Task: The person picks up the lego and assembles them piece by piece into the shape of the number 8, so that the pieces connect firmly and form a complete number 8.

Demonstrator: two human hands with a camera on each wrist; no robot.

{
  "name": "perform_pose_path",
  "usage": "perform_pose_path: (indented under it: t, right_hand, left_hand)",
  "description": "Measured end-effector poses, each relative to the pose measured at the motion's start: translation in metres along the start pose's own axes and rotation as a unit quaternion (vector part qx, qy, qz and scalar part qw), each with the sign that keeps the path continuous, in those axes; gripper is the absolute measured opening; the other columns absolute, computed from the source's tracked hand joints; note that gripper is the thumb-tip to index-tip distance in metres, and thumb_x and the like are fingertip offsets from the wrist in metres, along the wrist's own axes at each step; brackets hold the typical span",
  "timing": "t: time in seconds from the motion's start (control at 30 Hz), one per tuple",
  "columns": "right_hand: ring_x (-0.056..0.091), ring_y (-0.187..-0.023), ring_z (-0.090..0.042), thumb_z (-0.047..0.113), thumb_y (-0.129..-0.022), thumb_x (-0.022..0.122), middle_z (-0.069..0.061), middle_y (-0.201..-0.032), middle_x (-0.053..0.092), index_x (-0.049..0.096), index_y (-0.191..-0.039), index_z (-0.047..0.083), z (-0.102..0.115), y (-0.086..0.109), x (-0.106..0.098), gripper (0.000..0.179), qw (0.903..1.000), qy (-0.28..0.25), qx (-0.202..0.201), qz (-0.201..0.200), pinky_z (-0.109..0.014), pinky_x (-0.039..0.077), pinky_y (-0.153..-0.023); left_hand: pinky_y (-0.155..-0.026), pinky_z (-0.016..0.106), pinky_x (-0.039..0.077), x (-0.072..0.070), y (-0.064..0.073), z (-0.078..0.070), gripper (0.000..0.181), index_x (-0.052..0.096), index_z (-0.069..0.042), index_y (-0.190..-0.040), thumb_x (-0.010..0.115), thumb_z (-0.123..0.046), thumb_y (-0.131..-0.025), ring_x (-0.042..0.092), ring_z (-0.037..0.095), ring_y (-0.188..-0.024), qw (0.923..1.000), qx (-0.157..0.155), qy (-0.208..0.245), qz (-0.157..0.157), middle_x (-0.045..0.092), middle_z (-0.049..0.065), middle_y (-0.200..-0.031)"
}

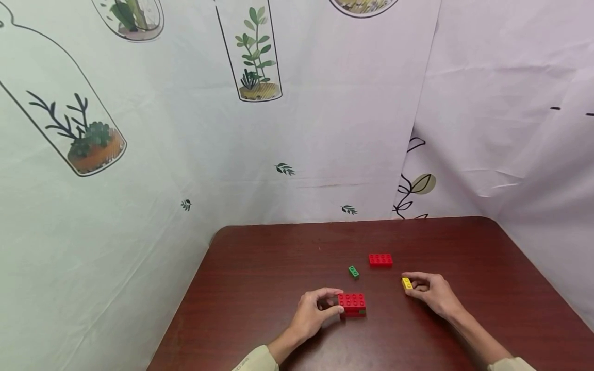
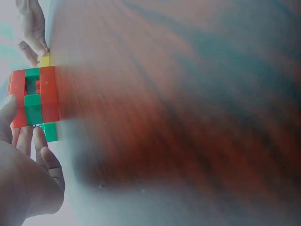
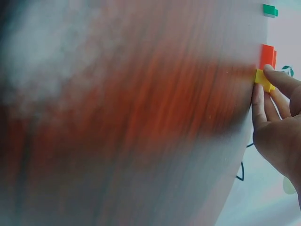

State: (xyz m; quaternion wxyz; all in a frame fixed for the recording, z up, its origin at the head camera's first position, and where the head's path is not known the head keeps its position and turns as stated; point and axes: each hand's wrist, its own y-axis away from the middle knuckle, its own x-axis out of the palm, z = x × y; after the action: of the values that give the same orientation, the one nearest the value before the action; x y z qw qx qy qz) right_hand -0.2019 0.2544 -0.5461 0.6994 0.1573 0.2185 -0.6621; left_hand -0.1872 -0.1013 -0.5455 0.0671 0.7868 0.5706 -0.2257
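My left hand (image 1: 310, 314) grips a stack of toy bricks (image 1: 351, 302) by its left end, thumb in front and fingers behind. In the left wrist view the brick stack (image 2: 49, 96) shows a red brick above and another below, with green bricks and a gap between them. Off to the right, my right hand (image 1: 435, 294) pinches a small yellow brick (image 1: 407, 284) between thumb and fingers, low at the tabletop. The yellow brick (image 3: 263, 80) also shows in the right wrist view. A loose green brick (image 1: 354, 272) and a loose red brick (image 1: 380, 260) lie beyond the hands.
Everything lies on a dark reddish-brown wooden table (image 1: 260, 268) with rounded far corners. Behind and beside it hangs a pale cloth (image 1: 315, 129) printed with plants in jars and small leaves.
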Motion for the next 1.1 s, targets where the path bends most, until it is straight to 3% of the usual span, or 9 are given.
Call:
perform_pose_path:
  t: [0.27,0.63,0.9,1.1]
  right_hand:
    - [0.071,-0.082,-0.012,-0.002,-0.085,0.087,-0.012,-0.099,0.074,0.074,-0.122,-0.006,-0.001,0.001,-0.001,0.040,0.9994,0.029,-0.010,-0.012,-0.025,0.058,-0.072]
    - [0.078,-0.097,-0.028,-0.002,-0.087,0.085,-0.026,-0.116,0.074,0.071,-0.122,-0.008,0.016,0.003,0.005,0.038,0.9990,-0.025,-0.035,-0.016,-0.029,0.061,-0.080]
    - [0.075,-0.098,-0.012,-0.001,-0.087,0.085,-0.023,-0.114,0.075,0.071,-0.121,-0.006,0.032,0.003,0.012,0.037,0.9949,-0.059,-0.075,-0.031,-0.020,0.058,-0.082]
    - [0.073,-0.093,-0.009,-0.002,-0.087,0.085,-0.021,-0.110,0.075,0.070,-0.118,-0.006,0.044,0.004,0.019,0.034,0.9903,-0.084,-0.104,-0.037,-0.019,0.058,-0.081]
  left_hand:
    - [-0.072,0.023,0.053,-0.001,0.000,-0.003,0.031,0.081,-0.023,-0.120,0.088,-0.025,-0.089,0.064,0.002,-0.087,0.9999,-0.010,0.004,0.008,0.077,-0.013,-0.105]
    - [-0.072,0.023,0.053,-0.001,0.001,-0.003,0.031,0.081,-0.022,-0.119,0.088,-0.023,-0.089,0.064,0.002,-0.086,1.0000,-0.007,0.005,0.003,0.077,-0.013,-0.104]
    - [-0.070,0.023,0.052,-0.002,0.000,-0.003,0.030,0.081,-0.022,-0.119,0.088,-0.024,-0.089,0.063,0.002,-0.084,0.9999,-0.010,0.000,0.003,0.077,-0.014,-0.102]
    - [-0.071,0.022,0.052,-0.002,0.000,-0.002,0.031,0.081,-0.022,-0.119,0.088,-0.024,-0.089,0.063,0.002,-0.084,1.0000,-0.009,0.000,0.003,0.077,-0.014,-0.102]
